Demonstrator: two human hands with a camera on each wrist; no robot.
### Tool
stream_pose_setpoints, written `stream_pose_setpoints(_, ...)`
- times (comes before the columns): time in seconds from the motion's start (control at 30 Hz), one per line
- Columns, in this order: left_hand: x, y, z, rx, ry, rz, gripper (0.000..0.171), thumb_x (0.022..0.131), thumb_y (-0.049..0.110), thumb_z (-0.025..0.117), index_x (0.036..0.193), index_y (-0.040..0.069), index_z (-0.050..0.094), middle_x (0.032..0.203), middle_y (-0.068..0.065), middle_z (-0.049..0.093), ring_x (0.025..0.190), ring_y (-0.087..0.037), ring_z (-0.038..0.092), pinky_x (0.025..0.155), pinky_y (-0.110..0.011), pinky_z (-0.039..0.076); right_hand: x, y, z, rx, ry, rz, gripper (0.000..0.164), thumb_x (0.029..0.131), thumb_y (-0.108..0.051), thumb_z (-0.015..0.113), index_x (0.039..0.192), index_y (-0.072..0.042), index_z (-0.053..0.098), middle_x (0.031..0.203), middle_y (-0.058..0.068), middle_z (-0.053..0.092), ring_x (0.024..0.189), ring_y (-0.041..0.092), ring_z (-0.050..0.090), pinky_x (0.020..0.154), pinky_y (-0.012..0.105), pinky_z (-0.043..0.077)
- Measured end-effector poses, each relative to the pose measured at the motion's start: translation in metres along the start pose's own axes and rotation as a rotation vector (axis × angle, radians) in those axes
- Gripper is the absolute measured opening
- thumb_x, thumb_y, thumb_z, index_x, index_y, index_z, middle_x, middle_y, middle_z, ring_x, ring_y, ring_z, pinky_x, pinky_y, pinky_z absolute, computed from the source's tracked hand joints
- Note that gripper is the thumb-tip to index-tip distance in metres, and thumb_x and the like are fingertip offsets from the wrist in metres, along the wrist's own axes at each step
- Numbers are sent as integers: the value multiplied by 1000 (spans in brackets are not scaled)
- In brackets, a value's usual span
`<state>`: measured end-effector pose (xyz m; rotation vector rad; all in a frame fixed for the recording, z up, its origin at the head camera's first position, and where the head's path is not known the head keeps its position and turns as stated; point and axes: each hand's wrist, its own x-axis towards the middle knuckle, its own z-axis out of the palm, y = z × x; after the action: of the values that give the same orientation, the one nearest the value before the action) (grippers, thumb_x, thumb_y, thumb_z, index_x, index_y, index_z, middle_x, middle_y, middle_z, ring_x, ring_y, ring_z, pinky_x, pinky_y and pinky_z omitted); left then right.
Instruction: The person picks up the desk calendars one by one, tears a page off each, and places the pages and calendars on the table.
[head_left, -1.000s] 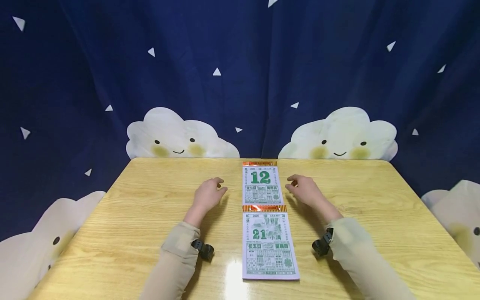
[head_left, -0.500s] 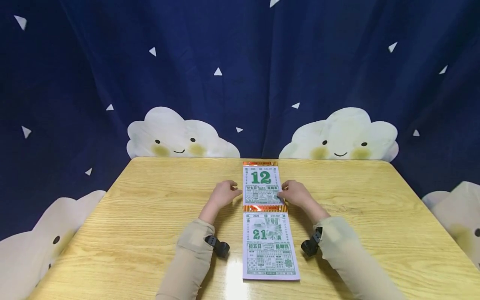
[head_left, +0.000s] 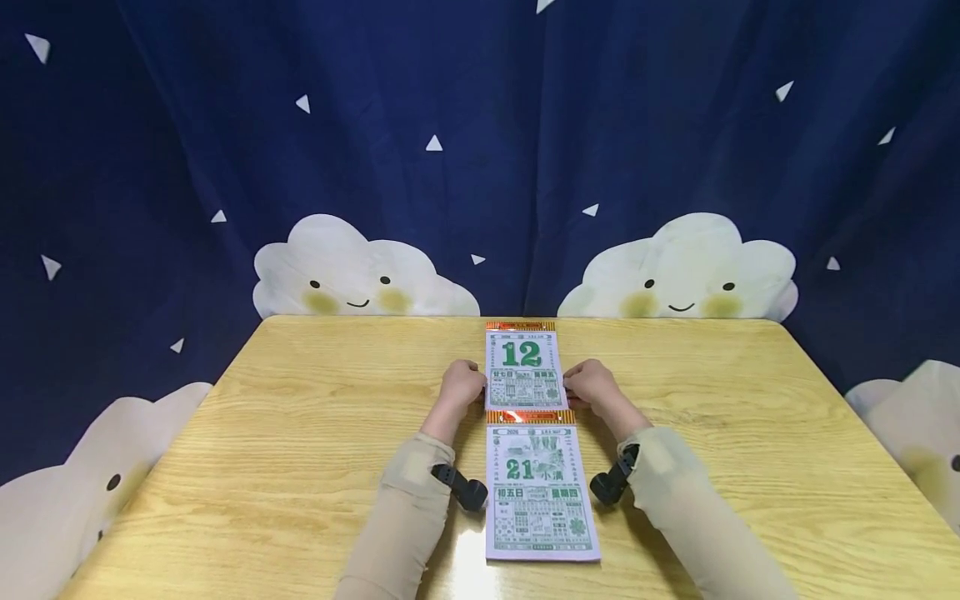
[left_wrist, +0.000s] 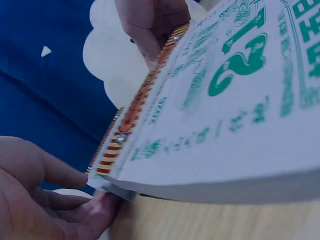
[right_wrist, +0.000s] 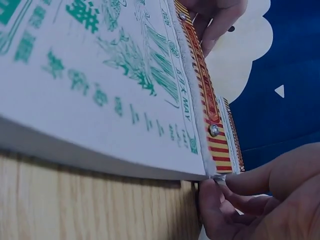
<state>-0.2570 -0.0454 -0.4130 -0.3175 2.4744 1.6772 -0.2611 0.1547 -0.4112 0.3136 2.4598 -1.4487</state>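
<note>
Two tear-off calendars lie in line on the wooden table in the head view. The far calendar (head_left: 522, 362) shows a green 12, and the near calendar (head_left: 540, 500) shows a green 21. My left hand (head_left: 461, 385) pinches the far calendar's left edge, low down, while my right hand (head_left: 594, 386) pinches the same calendar's right edge. In the left wrist view, the fingertips of the left hand (left_wrist: 40, 195) reach beneath the edge. Thumb and finger of the right hand (right_wrist: 265, 195) meet at the edge in the right wrist view.
A red and gold strip (head_left: 530, 417) tops the near calendar, right against the far one's lower edge. The wooden table (head_left: 337, 400) ends at a dark blue curtain (head_left: 360, 167) printed with white clouds. Black wrist cameras sit on both sleeves.
Both hands have moved inward, from apart on either side to the far calendar's side edges, and now pinch it. The calendars have hardly shifted.
</note>
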Motion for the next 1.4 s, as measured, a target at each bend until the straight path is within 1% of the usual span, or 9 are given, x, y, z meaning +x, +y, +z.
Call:
stream_pose_setpoints(0.13, 6, -3, 3, -143, 27, -56, 41, 82, -4, 50, 123, -12, 47, 117, -26, 53, 85, -25, 59, 72, -29, 54, 0, -3, 0, 35, 1, 27, 28, 90, -2, 48, 113, 12, 54, 96, 21, 61, 66, 13, 60, 61, 26, 55)
stream_pose_setpoints(0.23, 10, -5, 2, -205, 21, -74, 34, 83, -5, 51, 116, -12, 54, 108, -25, 58, 74, -19, 58, 69, -27, 53, 0, -7, 0, 76, -12, 48, 29, 90, -2, 49, 115, 11, 53, 93, 18, 62, 63, 11, 58, 60, 24, 54)
stream_pose_setpoints(0.33, 11, -6, 2, -223, 18, -64, 29, 82, -6, 52, 110, -11, 59, 103, -22, 60, 70, -15, 54, 66, -24, 50, 0, -9, -1, 98, -18, 52, 30, 90, -2, 48, 116, 12, 52, 96, 19, 61, 63, 11, 57, 62, 25, 54)
stream_pose_setpoints(0.47, 11, -7, 1, -246, 22, -46, 30, 80, -6, 55, 109, -6, 62, 102, -19, 62, 70, -14, 52, 60, -21, 45, 0, -11, -1, 96, -2, 52, 29, 89, -1, 50, 115, 10, 54, 108, 23, 58, 70, 14, 58, 73, 31, 55)
stream_pose_setpoints(0.7, 12, -6, -1, -362, 12, -7, 32, 80, -7, 55, 111, -6, 61, 104, -23, 62, 74, -16, 59, 68, -27, 52, 0, -12, -1, 134, 9, 51, 30, 87, 0, 53, 115, 8, 55, 116, 22, 54, 86, 20, 60, 84, 35, 52)
stream_pose_setpoints(0.93, 11, -4, -3, -318, 73, 75, 30, 80, -4, 58, 109, 0, 64, 110, -18, 60, 88, -18, 54, 75, -28, 48, -2, -13, -4, 237, 14, 29, 36, 87, -1, 54, 121, 6, 51, 116, 20, 54, 83, 17, 58, 88, 37, 49)
stream_pose_setpoints(1.17, 4, -3, -5, -369, 54, 109, 30, 82, -5, 56, 111, -1, 63, 106, -18, 61, 81, -17, 59, 73, -29, 53, -7, -11, -5, 330, 13, -7, 33, 87, 0, 53, 119, 8, 53, 109, 19, 59, 80, 13, 61, 90, 39, 48)
stream_pose_setpoints(1.27, 2, -2, -5, -357, 67, 144, 28, 83, -5, 57, 109, -1, 63, 106, -17, 62, 81, -18, 61, 69, -26, 54, -7, -10, -7, 326, 17, -27, 32, 86, 1, 54, 118, 9, 54, 111, 21, 58, 81, 14, 61, 87, 36, 51)
stream_pose_setpoints(1.4, 1, -1, -7, -397, 72, 177, 36, 81, -7, 57, 116, 1, 59, 105, -18, 63, 76, -15, 60, 65, -26, 54, -9, -11, -10, 380, 20, -35, 37, 85, 2, 56, 122, 6, 52, 117, 22, 57, 82, 13, 62, 88, 37, 50)
